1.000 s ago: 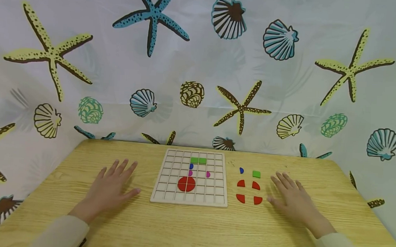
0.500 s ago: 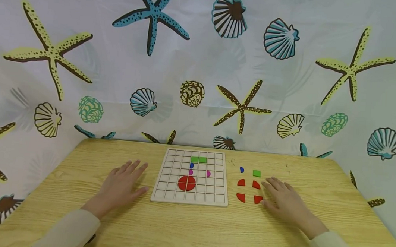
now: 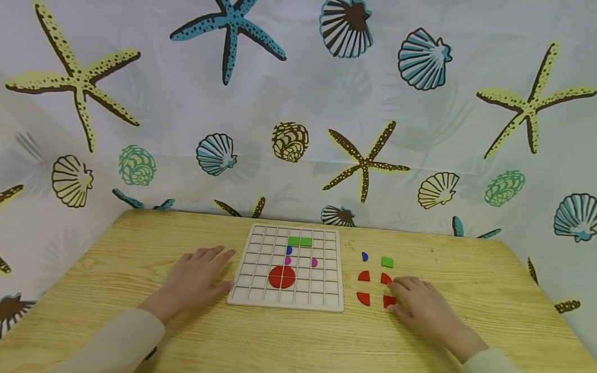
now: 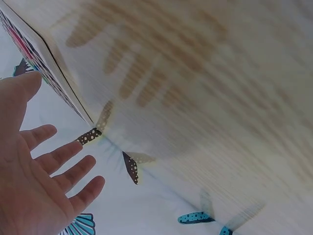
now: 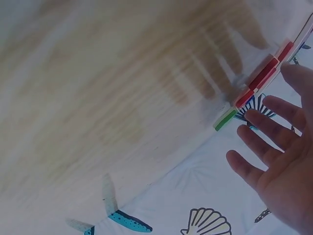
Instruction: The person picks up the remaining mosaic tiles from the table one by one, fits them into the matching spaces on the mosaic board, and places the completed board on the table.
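Here, the right hand (image 3: 420, 306) covers (only partly) two red quarter-circles (image 3: 388, 300).

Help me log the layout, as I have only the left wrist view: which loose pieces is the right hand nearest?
Observer: The head view shows the right hand at the two rightmost red quarter-circle pieces; whether it touches them I can't tell.
Operator: Is it holding anything?
Observer: No; in the right wrist view its fingers are spread and hold nothing.
Operator: What is laid out left of those pieces, beyond the other loose ones?
Observer: In the head view, a grid board bears a red circle split into quarters.
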`<state>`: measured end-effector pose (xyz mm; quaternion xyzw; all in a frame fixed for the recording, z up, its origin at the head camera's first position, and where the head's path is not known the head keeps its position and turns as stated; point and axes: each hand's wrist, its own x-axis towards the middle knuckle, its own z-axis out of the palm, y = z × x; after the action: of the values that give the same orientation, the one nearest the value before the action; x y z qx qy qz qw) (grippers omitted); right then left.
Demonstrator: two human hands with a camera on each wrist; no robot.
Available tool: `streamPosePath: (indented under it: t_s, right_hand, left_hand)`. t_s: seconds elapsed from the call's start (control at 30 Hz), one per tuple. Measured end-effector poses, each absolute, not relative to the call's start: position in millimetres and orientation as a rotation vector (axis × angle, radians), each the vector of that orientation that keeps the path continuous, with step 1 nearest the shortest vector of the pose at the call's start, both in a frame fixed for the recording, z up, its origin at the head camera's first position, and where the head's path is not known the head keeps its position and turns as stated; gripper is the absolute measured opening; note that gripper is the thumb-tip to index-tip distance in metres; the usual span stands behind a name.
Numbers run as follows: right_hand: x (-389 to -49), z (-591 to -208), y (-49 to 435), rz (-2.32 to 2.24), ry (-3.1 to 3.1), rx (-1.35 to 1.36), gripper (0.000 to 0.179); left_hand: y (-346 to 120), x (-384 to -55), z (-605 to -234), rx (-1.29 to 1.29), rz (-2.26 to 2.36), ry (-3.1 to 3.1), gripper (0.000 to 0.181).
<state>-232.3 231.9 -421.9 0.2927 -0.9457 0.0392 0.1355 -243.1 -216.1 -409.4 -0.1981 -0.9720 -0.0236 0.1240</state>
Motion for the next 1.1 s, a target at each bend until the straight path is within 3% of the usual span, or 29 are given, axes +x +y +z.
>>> streamPosePath:
  t_s: [1.1]
  right_hand:
    - [-238, -422, 229, 0.174, -2.806, 0.902, 0.012]
  left_hand:
    - [-202, -264, -420, -0.714, -0.133, -2.94, 0.048]
